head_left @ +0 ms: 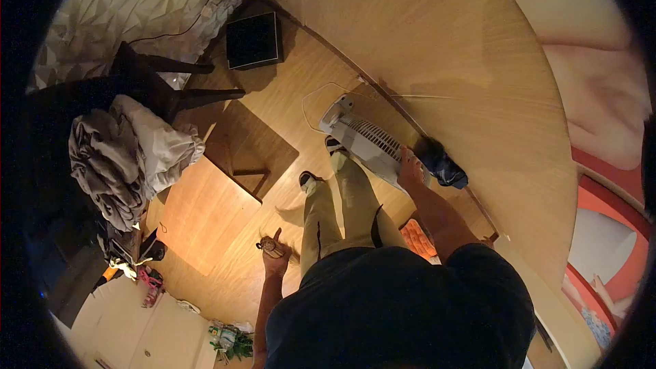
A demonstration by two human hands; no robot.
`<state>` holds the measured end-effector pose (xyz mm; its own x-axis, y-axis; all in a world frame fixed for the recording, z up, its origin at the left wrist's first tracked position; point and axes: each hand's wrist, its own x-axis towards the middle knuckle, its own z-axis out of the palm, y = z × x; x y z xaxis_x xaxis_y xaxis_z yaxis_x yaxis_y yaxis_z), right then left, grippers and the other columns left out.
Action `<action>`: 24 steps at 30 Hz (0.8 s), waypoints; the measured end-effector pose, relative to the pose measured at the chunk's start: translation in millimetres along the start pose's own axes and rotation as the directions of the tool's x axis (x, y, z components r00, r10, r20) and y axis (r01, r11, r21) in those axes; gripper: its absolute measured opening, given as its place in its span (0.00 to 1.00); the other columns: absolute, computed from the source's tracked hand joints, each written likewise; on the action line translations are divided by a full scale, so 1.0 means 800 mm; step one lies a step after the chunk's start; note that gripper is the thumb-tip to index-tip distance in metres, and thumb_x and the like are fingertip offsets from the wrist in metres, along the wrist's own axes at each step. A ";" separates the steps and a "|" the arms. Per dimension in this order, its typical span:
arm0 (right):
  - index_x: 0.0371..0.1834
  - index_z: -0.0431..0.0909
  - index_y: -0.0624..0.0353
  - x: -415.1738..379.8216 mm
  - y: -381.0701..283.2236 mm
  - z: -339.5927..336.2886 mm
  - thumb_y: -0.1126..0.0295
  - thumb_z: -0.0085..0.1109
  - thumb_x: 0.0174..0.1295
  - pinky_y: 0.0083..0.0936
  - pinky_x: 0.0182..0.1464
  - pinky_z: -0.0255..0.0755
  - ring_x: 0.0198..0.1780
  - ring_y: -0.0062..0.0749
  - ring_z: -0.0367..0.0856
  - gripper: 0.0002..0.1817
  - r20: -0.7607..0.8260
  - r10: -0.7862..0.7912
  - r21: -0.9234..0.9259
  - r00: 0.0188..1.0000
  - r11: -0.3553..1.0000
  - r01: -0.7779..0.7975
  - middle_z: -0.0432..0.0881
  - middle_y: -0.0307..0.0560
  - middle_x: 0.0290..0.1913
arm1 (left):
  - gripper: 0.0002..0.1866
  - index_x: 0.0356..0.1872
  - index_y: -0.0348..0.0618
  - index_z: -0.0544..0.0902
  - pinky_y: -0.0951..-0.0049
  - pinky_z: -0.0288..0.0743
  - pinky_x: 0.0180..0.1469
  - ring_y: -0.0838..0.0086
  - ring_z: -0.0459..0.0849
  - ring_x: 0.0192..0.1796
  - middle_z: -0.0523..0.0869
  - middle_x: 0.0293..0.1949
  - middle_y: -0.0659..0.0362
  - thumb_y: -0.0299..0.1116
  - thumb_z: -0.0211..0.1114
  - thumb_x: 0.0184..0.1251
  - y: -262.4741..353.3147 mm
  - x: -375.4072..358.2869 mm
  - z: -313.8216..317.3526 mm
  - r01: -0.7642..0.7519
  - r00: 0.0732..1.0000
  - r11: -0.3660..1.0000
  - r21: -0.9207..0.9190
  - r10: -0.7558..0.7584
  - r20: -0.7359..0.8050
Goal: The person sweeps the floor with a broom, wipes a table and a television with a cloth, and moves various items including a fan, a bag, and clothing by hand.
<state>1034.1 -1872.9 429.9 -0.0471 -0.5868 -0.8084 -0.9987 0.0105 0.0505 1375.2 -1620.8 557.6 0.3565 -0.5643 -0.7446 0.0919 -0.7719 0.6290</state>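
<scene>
Your right hand [410, 171] grips the right end of the white heater [372, 142], just beyond and right of your feet [307, 178]. Your left hand [275, 261] is wrapped around a small brown thing [268, 246], right of the wooden table [205, 222].

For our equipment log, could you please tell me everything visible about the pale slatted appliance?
The pale appliance is long, boxy and plastic-looking, with a slatted grille along its length. It slants across the view beside the curved wooden surface. A thin pale cord loops near its far end; the right hand grips its near end. Whether it rests or is lifted is unclear.
</scene>
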 end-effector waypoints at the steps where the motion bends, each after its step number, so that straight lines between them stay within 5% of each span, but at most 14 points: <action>1: 0.64 0.31 0.51 -0.001 0.005 0.008 0.71 0.57 0.44 0.42 0.55 0.58 0.57 0.61 0.57 0.49 -0.001 0.004 -0.011 1.000 1.000 -0.004 0.54 0.69 0.57 | 0.33 0.55 0.38 0.65 0.85 0.63 0.28 0.84 0.66 0.21 0.68 0.18 0.69 0.18 0.59 0.40 0.010 0.001 0.003 0.002 1.000 1.000 0.006 -0.002 0.005; 4: 0.64 0.32 0.54 -0.007 0.010 0.015 0.69 0.57 0.45 0.42 0.57 0.56 0.57 0.60 0.58 0.48 -0.013 -0.012 -0.039 1.000 0.999 0.012 0.55 0.69 0.57 | 0.31 0.54 0.37 0.66 0.85 0.64 0.28 0.83 0.67 0.22 0.69 0.20 0.69 0.20 0.60 0.41 0.027 0.000 0.007 -0.003 1.000 0.989 0.149 -0.001 0.028; 7: 0.63 0.32 0.58 0.012 0.022 0.030 0.69 0.58 0.43 0.42 0.55 0.57 0.55 0.60 0.59 0.49 -0.054 -0.048 -0.080 0.997 0.996 0.044 0.56 0.68 0.55 | 0.30 0.53 0.38 0.67 0.84 0.64 0.30 0.82 0.68 0.24 0.70 0.22 0.67 0.21 0.60 0.41 0.010 0.009 0.010 -0.035 0.997 0.999 0.014 0.034 0.071; 9: 0.63 0.31 0.59 0.012 0.026 0.026 0.70 0.58 0.41 0.42 0.54 0.58 0.53 0.60 0.60 0.50 -0.084 -0.057 -0.098 0.995 0.994 0.049 0.58 0.67 0.53 | 0.30 0.53 0.38 0.67 0.84 0.65 0.30 0.81 0.68 0.25 0.71 0.23 0.66 0.21 0.60 0.41 0.043 0.014 0.022 -0.119 0.991 0.975 0.189 0.103 0.090; 11: 0.61 0.42 0.63 -0.017 0.004 -0.009 0.66 0.60 0.40 0.41 0.53 0.60 0.54 0.57 0.60 0.45 -0.116 -0.051 -0.084 0.992 0.996 0.041 0.60 0.65 0.52 | 0.31 0.54 0.38 0.66 0.83 0.65 0.32 0.81 0.68 0.26 0.71 0.24 0.66 0.20 0.59 0.41 0.077 0.012 0.035 -0.143 0.986 0.944 0.297 0.110 0.123; 13: 0.55 0.55 0.66 0.010 -0.001 0.021 0.54 0.59 0.44 0.42 0.48 0.64 0.48 0.51 0.67 0.39 -0.107 -0.423 -0.196 0.900 0.896 0.398 0.67 0.64 0.46 | 0.33 0.55 0.35 0.63 0.79 0.66 0.38 0.79 0.68 0.28 0.71 0.24 0.66 0.20 0.59 0.40 0.086 0.018 0.046 -0.090 0.990 0.971 0.223 0.063 0.125; 14: 0.50 0.59 0.66 -0.004 -0.014 0.012 0.48 0.55 0.45 0.42 0.44 0.66 0.44 0.49 0.70 0.36 0.030 -0.552 0.034 0.833 0.834 0.551 0.70 0.63 0.40 | 0.35 0.56 0.30 0.60 0.76 0.65 0.44 0.77 0.69 0.29 0.71 0.22 0.66 0.22 0.60 0.41 0.080 0.024 0.054 -0.096 0.985 0.988 0.119 0.077 0.155; 15: 0.48 0.62 0.66 -0.042 -0.040 -0.025 0.45 0.51 0.47 0.41 0.41 0.68 0.39 0.47 0.72 0.35 0.260 -0.574 0.396 0.776 0.797 0.457 0.72 0.61 0.36 | 0.34 0.57 0.34 0.60 0.78 0.67 0.37 0.77 0.72 0.27 0.74 0.23 0.63 0.22 0.60 0.41 0.082 0.032 0.069 -0.281 0.954 0.937 0.207 0.250 0.164; 16: 0.45 0.65 0.66 -0.083 -0.069 -0.066 0.41 0.46 0.49 0.39 0.37 0.70 0.33 0.45 0.74 0.35 0.475 -0.565 0.640 0.675 0.748 0.176 0.75 0.59 0.31 | 0.34 0.57 0.38 0.61 0.79 0.69 0.29 0.78 0.74 0.26 0.76 0.24 0.60 0.22 0.60 0.42 0.084 0.039 0.083 -0.448 0.894 0.843 0.298 0.416 0.169; 17: 0.44 0.66 0.65 -0.136 -0.098 -0.114 0.40 0.42 0.52 0.37 0.33 0.71 0.28 0.43 0.75 0.34 0.738 -0.528 0.672 0.419 0.628 -0.393 0.76 0.57 0.27 | 0.37 0.59 0.39 0.58 0.77 0.70 0.30 0.74 0.75 0.27 0.77 0.25 0.58 0.22 0.61 0.41 0.103 0.038 0.102 -0.433 0.900 0.843 0.318 0.387 0.200; 19: 0.39 0.69 0.64 -0.182 -0.122 -0.150 0.45 0.45 0.53 0.32 0.29 0.73 0.25 0.38 0.76 0.29 0.787 -0.605 0.534 0.118 0.573 -0.621 0.76 0.53 0.25 | 0.44 0.62 0.41 0.49 0.72 0.71 0.32 0.68 0.77 0.29 0.78 0.26 0.54 0.23 0.64 0.40 0.150 0.031 0.137 -0.430 0.898 0.813 0.393 0.338 0.283; 20: 0.39 0.69 0.64 -0.188 -0.123 -0.151 0.45 0.45 0.53 0.32 0.29 0.73 0.25 0.38 0.76 0.29 0.789 -0.604 0.531 0.117 0.572 -0.625 0.76 0.53 0.25 | 0.44 0.62 0.41 0.49 0.72 0.71 0.32 0.68 0.77 0.29 0.78 0.26 0.54 0.23 0.64 0.40 0.152 0.038 0.152 -0.427 0.898 0.815 0.392 0.334 0.285; 22: 0.37 0.70 0.64 -0.194 -0.122 -0.151 0.52 0.48 0.54 0.27 0.23 0.72 0.22 0.34 0.75 0.23 0.687 -0.687 0.559 0.237 0.292 -0.776 0.76 0.51 0.26 | 0.51 0.63 0.42 0.40 0.69 0.70 0.37 0.62 0.76 0.33 0.77 0.31 0.51 0.24 0.65 0.38 0.153 0.050 0.177 -0.393 0.861 0.847 0.357 0.203 0.466; 24: 0.37 0.70 0.63 -0.182 -0.105 -0.142 0.56 0.49 0.53 0.25 0.21 0.71 0.22 0.32 0.75 0.19 0.692 -0.677 0.615 0.249 0.374 -0.694 0.76 0.50 0.27 | 0.52 0.63 0.43 0.38 0.67 0.69 0.39 0.60 0.75 0.37 0.74 0.36 0.50 0.24 0.65 0.38 0.179 0.044 0.193 -0.449 0.830 0.822 0.349 0.239 0.504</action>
<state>1127.3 -1880.2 609.9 0.6502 0.4074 -0.6412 -0.3537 0.9093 0.2191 1257.5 -1796.2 587.0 -0.1508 -0.8005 -0.5801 -0.4093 -0.4836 0.7737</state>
